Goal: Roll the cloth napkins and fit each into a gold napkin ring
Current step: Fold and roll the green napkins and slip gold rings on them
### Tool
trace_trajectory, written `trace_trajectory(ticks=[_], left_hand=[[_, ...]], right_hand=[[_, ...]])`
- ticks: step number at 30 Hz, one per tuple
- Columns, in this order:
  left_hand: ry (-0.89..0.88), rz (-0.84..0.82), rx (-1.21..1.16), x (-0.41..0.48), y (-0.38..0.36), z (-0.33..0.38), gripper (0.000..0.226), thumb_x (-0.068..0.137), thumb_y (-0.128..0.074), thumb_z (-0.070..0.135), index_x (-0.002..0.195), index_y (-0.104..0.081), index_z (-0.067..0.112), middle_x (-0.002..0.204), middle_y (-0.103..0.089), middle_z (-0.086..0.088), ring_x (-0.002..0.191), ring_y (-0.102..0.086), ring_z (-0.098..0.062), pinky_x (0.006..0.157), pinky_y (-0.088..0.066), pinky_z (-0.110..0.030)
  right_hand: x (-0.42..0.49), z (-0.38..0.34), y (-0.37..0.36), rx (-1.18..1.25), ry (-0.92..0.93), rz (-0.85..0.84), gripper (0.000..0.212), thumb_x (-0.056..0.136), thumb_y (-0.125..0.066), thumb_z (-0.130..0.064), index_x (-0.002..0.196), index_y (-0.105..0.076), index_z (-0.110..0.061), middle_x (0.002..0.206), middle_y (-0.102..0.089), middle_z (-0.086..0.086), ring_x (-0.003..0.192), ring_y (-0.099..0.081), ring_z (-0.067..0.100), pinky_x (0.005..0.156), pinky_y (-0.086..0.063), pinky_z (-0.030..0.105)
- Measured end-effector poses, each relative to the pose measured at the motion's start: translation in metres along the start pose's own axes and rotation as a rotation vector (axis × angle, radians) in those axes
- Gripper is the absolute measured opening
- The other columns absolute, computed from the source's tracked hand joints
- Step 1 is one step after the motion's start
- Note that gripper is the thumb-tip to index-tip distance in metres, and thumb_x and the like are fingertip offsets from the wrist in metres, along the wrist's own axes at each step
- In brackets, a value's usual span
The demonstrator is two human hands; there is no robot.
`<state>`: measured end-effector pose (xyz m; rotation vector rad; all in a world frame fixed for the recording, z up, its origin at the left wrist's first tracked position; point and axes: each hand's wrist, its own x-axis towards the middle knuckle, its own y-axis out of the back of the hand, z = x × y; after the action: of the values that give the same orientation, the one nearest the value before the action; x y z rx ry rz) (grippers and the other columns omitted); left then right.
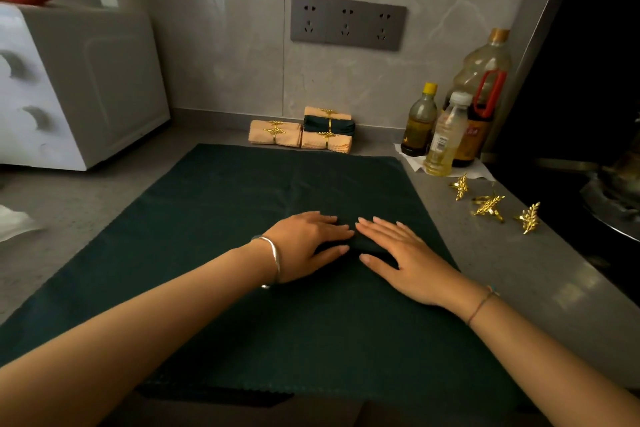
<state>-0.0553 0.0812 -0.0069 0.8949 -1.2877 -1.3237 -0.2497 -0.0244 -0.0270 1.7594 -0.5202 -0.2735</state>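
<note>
A dark green rolled napkin (356,244) lies on a spread dark green cloth (214,204) in the middle of the counter. My left hand (304,239) and my right hand (405,256) press on the roll with flat, straight fingers, and they hide most of it. Three loose gold leaf napkin rings (488,206) lie on the counter to the right. At the back wall sit several rolled napkins in gold rings: peach ones (275,132) and a dark green one (329,125) stacked on them.
A white appliance (76,87) stands at the back left. Oil bottles (446,135) cluster at the back right on a paper sheet. A dark stove with a pan (609,198) borders the right side. A grey socket strip (346,22) is on the tiled wall.
</note>
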Motion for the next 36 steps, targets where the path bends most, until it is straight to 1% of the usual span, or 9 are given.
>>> trace_trajectory(ticks=[4,9,12,14,18,27,31,33,36], left_hand=[[0.002,-0.05,-0.031,-0.004,-0.005,-0.002,0.046,0.099,-0.033,0.038,0.145,-0.028,0.031,0.151,-0.028,0.013,0.141,-0.017,-0.004,0.112,-0.004,-0.018],[-0.005,-0.061,-0.038,-0.006,-0.005,-0.002,0.047,0.099,-0.035,0.039,0.145,-0.026,0.034,0.152,-0.024,0.016,0.142,-0.014,-0.004,0.113,-0.006,-0.02],[-0.028,-0.07,-0.039,-0.005,-0.002,-0.003,0.047,0.098,-0.038,0.037,0.144,-0.029,0.033,0.151,-0.027,0.015,0.141,-0.017,-0.003,0.113,-0.009,-0.02],[-0.032,-0.041,-0.006,-0.006,0.002,-0.005,0.046,0.096,-0.043,0.039,0.141,-0.037,0.033,0.147,-0.036,0.013,0.138,-0.028,-0.004,0.113,-0.022,-0.023],[-0.024,0.045,0.126,-0.007,0.009,-0.008,0.044,0.093,-0.047,0.044,0.134,-0.048,0.03,0.133,-0.053,0.007,0.121,-0.05,-0.009,0.099,-0.041,-0.024],[-0.126,0.05,0.277,-0.002,0.009,0.0,0.039,0.1,-0.038,0.032,0.136,-0.046,0.018,0.131,-0.053,-0.004,0.119,-0.05,-0.018,0.097,-0.04,-0.027],[-0.339,0.236,0.284,-0.018,0.003,0.001,0.026,0.078,-0.063,0.027,0.099,-0.071,0.014,0.086,-0.07,-0.002,0.072,-0.068,-0.016,0.057,-0.052,-0.021],[-0.361,0.276,0.261,-0.023,-0.004,-0.003,0.025,0.076,-0.067,0.03,0.096,-0.072,0.016,0.081,-0.07,0.0,0.068,-0.067,-0.015,0.053,-0.052,-0.02],[-0.284,0.273,0.186,-0.028,-0.006,-0.003,0.033,0.083,-0.048,0.04,0.096,-0.072,0.022,0.081,-0.069,0.005,0.07,-0.067,-0.011,0.054,-0.051,-0.018]], right_hand=[[-0.001,0.002,0.0,0.018,0.039,0.063,0.057,0.095,-0.04,-0.047,0.147,-0.019,-0.035,0.153,-0.013,-0.022,0.14,-0.001,-0.008,0.113,0.008,0.018],[-0.016,0.013,0.014,-0.088,0.145,0.262,0.043,0.088,-0.057,-0.038,0.13,-0.052,-0.033,0.128,-0.048,-0.023,0.123,-0.034,-0.011,0.113,-0.004,0.016],[-0.022,0.014,0.017,-0.05,0.143,0.259,0.036,0.086,-0.063,-0.032,0.121,-0.06,-0.031,0.117,-0.053,-0.024,0.111,-0.036,-0.016,0.105,-0.004,0.002],[-0.022,0.015,0.018,0.01,0.112,0.276,0.034,0.085,-0.066,-0.029,0.119,-0.062,-0.03,0.113,-0.054,-0.023,0.107,-0.038,-0.015,0.099,-0.01,-0.005],[-0.017,0.012,0.017,0.04,0.072,0.261,0.029,0.083,-0.068,-0.032,0.112,-0.066,-0.03,0.105,-0.06,-0.018,0.097,-0.053,-0.004,0.087,-0.042,0.011],[-0.019,0.013,0.018,0.004,0.14,0.316,0.03,0.084,-0.067,-0.016,0.113,-0.067,-0.023,0.096,-0.064,-0.01,0.081,-0.059,0.004,0.072,-0.052,0.022],[-0.037,0.011,0.014,-0.014,0.216,0.314,0.03,0.08,-0.068,-0.02,0.11,-0.069,-0.024,0.095,-0.064,-0.012,0.084,-0.06,0.0,0.072,-0.053,0.021],[-0.042,0.011,0.012,0.005,0.218,0.32,0.029,0.08,-0.066,-0.026,0.108,-0.069,-0.024,0.096,-0.064,-0.013,0.087,-0.059,-0.001,0.075,-0.053,0.019],[-0.043,0.012,0.011,0.025,0.208,0.347,0.028,0.079,-0.062,-0.033,0.104,-0.071,-0.023,0.093,-0.064,-0.013,0.088,-0.058,0.0,0.076,-0.05,0.018]])
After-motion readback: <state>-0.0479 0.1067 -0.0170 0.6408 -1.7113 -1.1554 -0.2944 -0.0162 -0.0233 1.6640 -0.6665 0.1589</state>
